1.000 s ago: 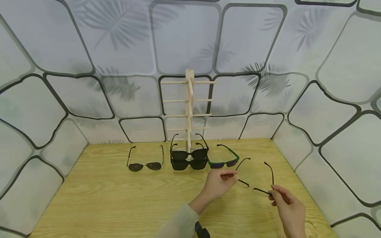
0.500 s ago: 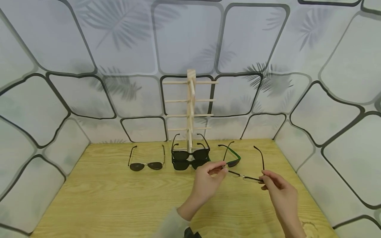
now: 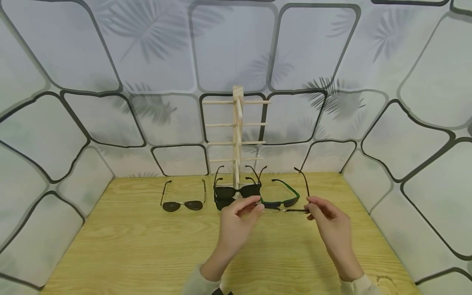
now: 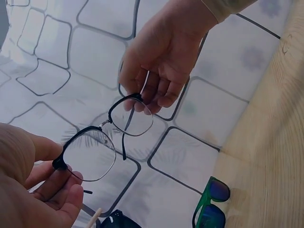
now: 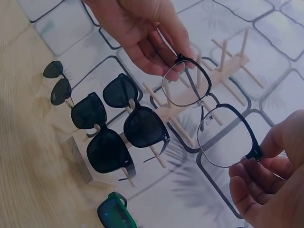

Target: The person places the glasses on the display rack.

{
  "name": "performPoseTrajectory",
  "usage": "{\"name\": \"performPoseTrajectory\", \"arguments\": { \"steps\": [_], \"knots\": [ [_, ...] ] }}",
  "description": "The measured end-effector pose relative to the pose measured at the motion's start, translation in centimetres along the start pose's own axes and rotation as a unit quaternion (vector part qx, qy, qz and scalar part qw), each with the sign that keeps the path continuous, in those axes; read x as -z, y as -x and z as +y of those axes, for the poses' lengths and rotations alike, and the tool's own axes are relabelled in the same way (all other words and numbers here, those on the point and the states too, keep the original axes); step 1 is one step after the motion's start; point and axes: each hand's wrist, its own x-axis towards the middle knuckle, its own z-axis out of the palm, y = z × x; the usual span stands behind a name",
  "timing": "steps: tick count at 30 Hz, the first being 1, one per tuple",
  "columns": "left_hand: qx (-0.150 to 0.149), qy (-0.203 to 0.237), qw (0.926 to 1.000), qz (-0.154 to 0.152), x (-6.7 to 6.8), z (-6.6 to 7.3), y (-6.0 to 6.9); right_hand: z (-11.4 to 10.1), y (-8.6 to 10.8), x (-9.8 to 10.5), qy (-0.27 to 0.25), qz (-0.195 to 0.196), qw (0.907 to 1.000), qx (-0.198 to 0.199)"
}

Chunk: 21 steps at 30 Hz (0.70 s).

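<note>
The eyeglasses (image 5: pixel 213 98) were black along the brow and silver wire beneath, with clear lenses. Toward the table's (image 3: pixel 147 250) far right corner, the green-framed sunglasses (image 4: pixel 209 204) showed blue-violet lenses. By the middle of the far edge, the upper sunglasses (image 3: pixel 225 191) and lower sunglasses (image 3: pixel 223 204) were black with very dark lenses, against the rack's (image 3: pixel 237 135) pale blond wood. Nearer the far left corner, the aviators (image 3: pixel 177 206) paired dark lenses with thin gold-toned metal. Streaky grain ran through the table's yellow. Rounded black and grey outlines and grey fronds patterned the whitish backdrop (image 3: pixel 166 61).
</note>
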Motion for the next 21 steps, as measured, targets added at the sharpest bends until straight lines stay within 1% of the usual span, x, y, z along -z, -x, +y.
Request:
{"name": "performPoseTrajectory", "arguments": {
  "steps": [6,14,18,21],
  "knots": [
    [-0.013,0.004,0.9997,0.019,1.0,0.3,0.1,-0.8,-0.1,-1.0,-0.016,-0.015,0.9996,0.017],
    [-0.001,-0.028,0.9982,0.053,2.5,0.7,0.1,-1.7,-0.5,-2.2,-0.003,-0.037,0.999,0.024],
    [0.001,-0.033,0.997,0.07,3.2,0.9,0.1,-2.2,-0.6,-2.9,-0.022,-0.052,0.9979,0.032],
    [-0.003,-0.032,0.9966,0.076,3.8,1.0,0.1,-2.6,-0.7,-3.5,-0.045,-0.059,0.9965,0.038]
  ]
}}
